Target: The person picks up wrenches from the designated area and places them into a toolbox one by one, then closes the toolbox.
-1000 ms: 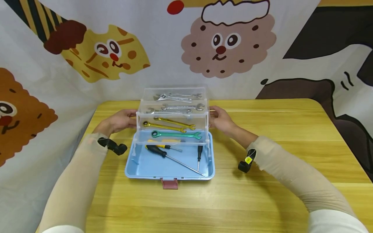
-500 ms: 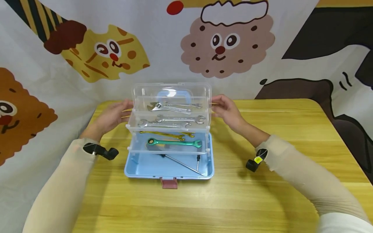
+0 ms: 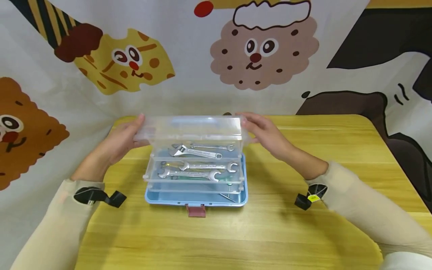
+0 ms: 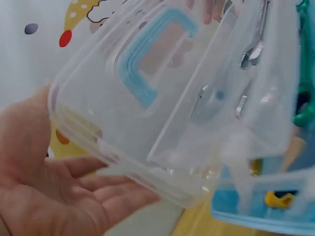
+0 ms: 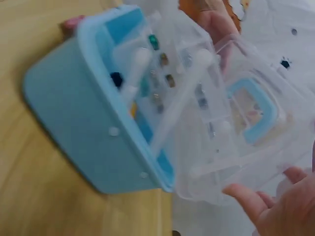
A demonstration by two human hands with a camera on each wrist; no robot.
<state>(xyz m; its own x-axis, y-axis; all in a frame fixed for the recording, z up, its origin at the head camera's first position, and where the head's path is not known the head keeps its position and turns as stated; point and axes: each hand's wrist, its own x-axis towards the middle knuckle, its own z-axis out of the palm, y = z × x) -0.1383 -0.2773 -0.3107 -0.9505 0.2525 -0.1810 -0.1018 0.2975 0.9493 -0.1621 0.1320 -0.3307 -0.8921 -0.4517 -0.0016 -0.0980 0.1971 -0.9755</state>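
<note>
A light blue toolbox (image 3: pixel 162 197) stands on the table, its clear lid (image 3: pixel 192 129) partly lowered over tiered clear trays (image 3: pixel 152 168). My left hand (image 3: pixel 114 146) touches the lid's left end; in the left wrist view its fingers lie fairly straight beneath the lid edge. At the opposite end, my right hand (image 3: pixel 270 138) is against the lid with extended fingers. An adjustable wrench (image 3: pixel 199 152) and silver open-end wrenches (image 3: pixel 207 166) lie in the upper trays. Screwdrivers in the base are mostly hidden. The lid carries a blue handle (image 4: pixel 130 69).
A pinkish-red latch (image 3: pixel 196 211) hangs from the box's front. The wooden table (image 3: pixel 216 240) extends around the box. Behind it hangs a white curtain (image 3: pixel 189 67) printed with cartoon biscuits.
The lid has come up from behind and tipped forward, with both hands at its ends. The trays have folded down and toward the front, covering more of the base.
</note>
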